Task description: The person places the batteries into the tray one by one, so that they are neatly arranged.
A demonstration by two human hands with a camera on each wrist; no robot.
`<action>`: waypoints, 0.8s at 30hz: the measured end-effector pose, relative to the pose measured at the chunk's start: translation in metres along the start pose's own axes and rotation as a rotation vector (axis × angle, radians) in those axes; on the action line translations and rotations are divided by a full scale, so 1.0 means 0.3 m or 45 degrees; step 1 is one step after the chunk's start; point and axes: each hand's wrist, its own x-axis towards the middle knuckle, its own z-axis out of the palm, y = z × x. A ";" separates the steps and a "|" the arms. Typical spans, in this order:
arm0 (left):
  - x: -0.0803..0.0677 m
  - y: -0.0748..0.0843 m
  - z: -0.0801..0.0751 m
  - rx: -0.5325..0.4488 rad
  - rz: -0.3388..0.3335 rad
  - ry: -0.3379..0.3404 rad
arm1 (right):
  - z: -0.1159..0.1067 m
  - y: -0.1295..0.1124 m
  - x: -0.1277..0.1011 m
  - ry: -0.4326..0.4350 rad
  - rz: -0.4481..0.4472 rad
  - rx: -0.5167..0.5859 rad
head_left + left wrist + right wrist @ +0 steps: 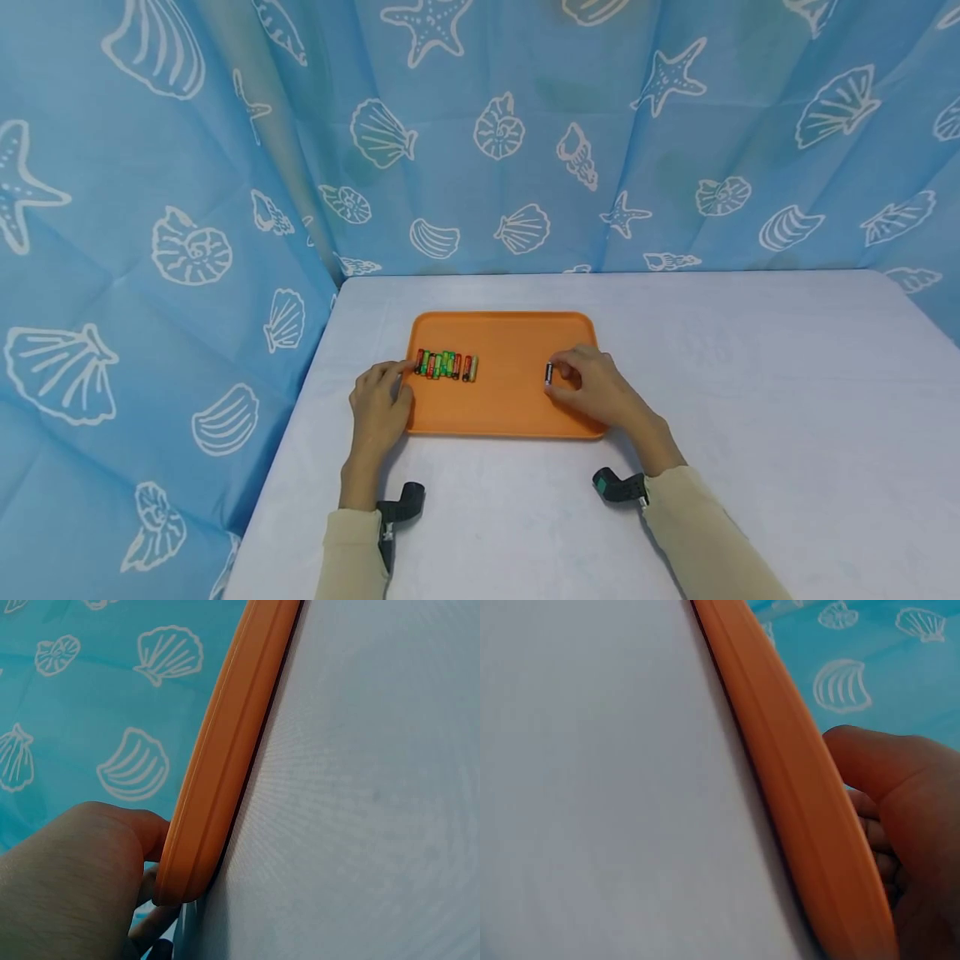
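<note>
On the orange tray [510, 333], several small batteries [437, 365] in red and green lie side by side in a row near the left end. Two more, a red battery [467, 368] and a lighter one beside it, sit slightly apart to the right. My left hand [381, 408] rests at the tray's left rim, its index fingertip beside the leftmost battery; whether they touch is unclear. Toward the tray's right end, my right hand [596, 387] pinches a black battery [548, 373] upright in the view between thumb and index finger. The tray wall hides both sets of fingertips in the wrist views.
A white-covered table [750, 400] lies under the tray and extends to the right. Behind and to the left hangs a blue curtain [450, 192] with white shell prints. Dark wrist cameras [618, 486] are strapped on both wrists.
</note>
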 end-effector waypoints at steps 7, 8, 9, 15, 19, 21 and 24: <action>-0.001 0.000 0.000 -0.016 -0.009 -0.002 | 0.038 -0.043 0.039 0.015 -0.101 -0.021; 0.000 0.001 0.000 -0.019 -0.009 -0.001 | 0.044 -0.049 0.044 0.012 -0.108 -0.027; 0.000 0.001 0.000 -0.018 -0.008 -0.003 | 0.049 -0.057 0.049 0.010 -0.110 -0.023; 0.005 0.005 -0.004 -0.002 -0.011 -0.007 | 0.087 -0.088 0.080 0.003 -0.105 -0.030; 0.007 0.007 -0.007 -0.006 -0.011 -0.001 | 0.111 -0.098 0.094 -0.005 -0.087 -0.022; 0.007 0.007 -0.006 -0.009 -0.007 0.004 | 0.121 -0.101 0.100 -0.010 -0.073 -0.014; 0.005 0.003 -0.003 -0.014 0.000 0.017 | 0.136 -0.107 0.110 -0.012 -0.062 -0.010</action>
